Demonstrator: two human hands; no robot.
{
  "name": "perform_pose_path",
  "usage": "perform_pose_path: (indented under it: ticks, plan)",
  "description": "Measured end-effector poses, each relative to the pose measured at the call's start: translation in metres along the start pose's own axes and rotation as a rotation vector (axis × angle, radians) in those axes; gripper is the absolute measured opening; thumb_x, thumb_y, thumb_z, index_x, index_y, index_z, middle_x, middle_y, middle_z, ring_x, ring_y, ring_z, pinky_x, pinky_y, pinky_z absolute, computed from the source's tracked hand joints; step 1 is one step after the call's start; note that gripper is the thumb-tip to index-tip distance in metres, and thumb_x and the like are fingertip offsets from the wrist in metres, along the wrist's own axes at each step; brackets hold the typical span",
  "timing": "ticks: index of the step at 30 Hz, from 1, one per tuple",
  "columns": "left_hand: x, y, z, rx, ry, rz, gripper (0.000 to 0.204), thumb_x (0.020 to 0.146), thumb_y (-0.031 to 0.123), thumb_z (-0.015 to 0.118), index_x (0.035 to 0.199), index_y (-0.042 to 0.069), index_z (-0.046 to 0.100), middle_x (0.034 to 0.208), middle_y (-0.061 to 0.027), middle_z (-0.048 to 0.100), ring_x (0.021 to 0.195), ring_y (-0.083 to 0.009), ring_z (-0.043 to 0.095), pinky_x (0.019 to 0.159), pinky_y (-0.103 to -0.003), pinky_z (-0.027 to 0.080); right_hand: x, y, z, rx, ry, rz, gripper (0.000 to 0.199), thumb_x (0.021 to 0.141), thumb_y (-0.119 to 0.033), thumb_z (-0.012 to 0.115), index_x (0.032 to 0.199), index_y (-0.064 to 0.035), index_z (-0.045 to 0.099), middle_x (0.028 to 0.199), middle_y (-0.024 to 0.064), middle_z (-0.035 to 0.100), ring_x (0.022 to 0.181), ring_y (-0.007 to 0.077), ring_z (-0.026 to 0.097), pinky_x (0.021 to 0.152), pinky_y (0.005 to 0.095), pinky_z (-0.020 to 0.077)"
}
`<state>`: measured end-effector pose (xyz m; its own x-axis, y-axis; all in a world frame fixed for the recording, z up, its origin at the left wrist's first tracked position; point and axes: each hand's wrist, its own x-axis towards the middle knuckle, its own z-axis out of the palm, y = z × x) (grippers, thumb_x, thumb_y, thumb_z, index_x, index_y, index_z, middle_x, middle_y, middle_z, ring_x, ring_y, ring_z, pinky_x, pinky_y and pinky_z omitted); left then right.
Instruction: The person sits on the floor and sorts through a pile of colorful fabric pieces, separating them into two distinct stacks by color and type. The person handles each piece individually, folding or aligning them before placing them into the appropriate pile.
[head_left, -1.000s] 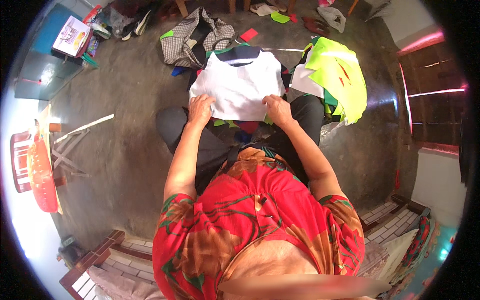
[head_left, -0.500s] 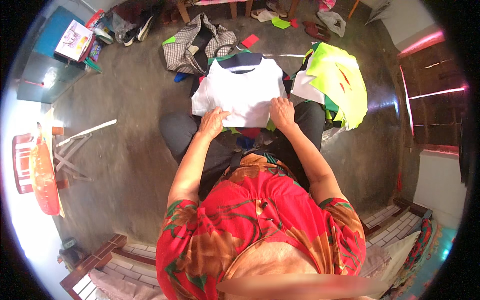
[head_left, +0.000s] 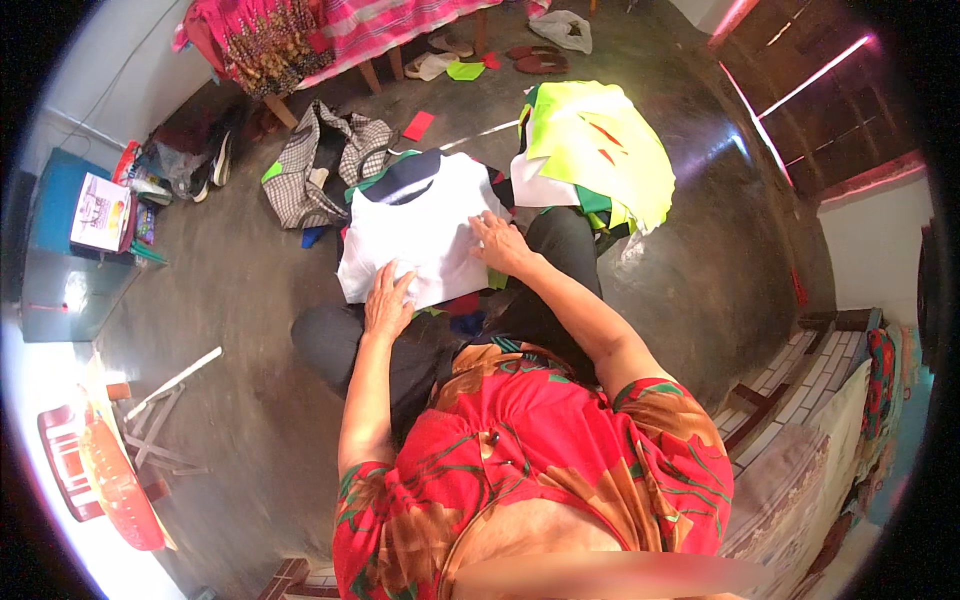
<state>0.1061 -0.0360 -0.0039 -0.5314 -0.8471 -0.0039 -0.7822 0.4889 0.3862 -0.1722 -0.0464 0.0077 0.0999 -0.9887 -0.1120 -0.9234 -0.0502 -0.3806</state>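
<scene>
A white cut cloth piece [head_left: 420, 235] with a curved neckline lies spread over a stack of dark and green cloth [head_left: 408, 180] in front of my crossed legs. My left hand [head_left: 388, 300] rests on its near left part, fingers stretched out over the fabric. On the cloth's right side lies my right hand [head_left: 500, 243], fingers apart and touching the surface. Neither hand grips anything that I can see. Right of the white piece, a heap of neon yellow cloth [head_left: 610, 150] covers white and green pieces.
A checked cloth bag [head_left: 310, 180] sits at the far left of the stack. Red [head_left: 418, 125] and lime scraps [head_left: 466, 70] lie on the floor, near brown sandals [head_left: 538, 60] and a plastic bag [head_left: 562, 31]. A folding stand [head_left: 165, 430] is at the left.
The whole view has turned, so the cloths appear shifted left and tilted. My right hand has moved from the white cloth's edge further onto it; the left hand's fingers now lie straighter.
</scene>
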Motion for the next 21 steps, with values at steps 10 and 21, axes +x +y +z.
perform_pose_path:
  ticks: [10, 21]
  plan:
    - [-0.003, 0.0, -0.003, -0.006, -0.009, -0.02, 0.058, 0.068, 0.007, 0.07, 0.124, 0.015, 0.054, 0.142, -0.0123, 0.033, 0.131, -0.0309, 0.032, 0.101, -0.042, 0.039, -0.023, 0.038, -0.11, 0.238, 0.551, -0.096, 0.029, 0.083, -0.014, 0.061, 0.112, -0.0104, 0.059, 0.104, 0.0118, 0.063, 0.096, 0.0301, 0.062, 0.082, 0.0388, 0.0496]
    - [0.001, 0.0, 0.0, -0.025, 0.052, 0.012, 0.058, 0.065, 0.006, 0.072, 0.12, 0.014, 0.056, 0.137, -0.0134, 0.037, 0.128, -0.0333, 0.034, 0.101, -0.042, 0.039, 0.014, 0.114, -0.14, -0.19, 0.45, 0.161, 0.06, 0.072, -0.029, 0.072, 0.127, -0.0141, 0.052, 0.128, 0.0127, 0.051, 0.116, 0.0323, 0.049, 0.091, 0.046, 0.0422]
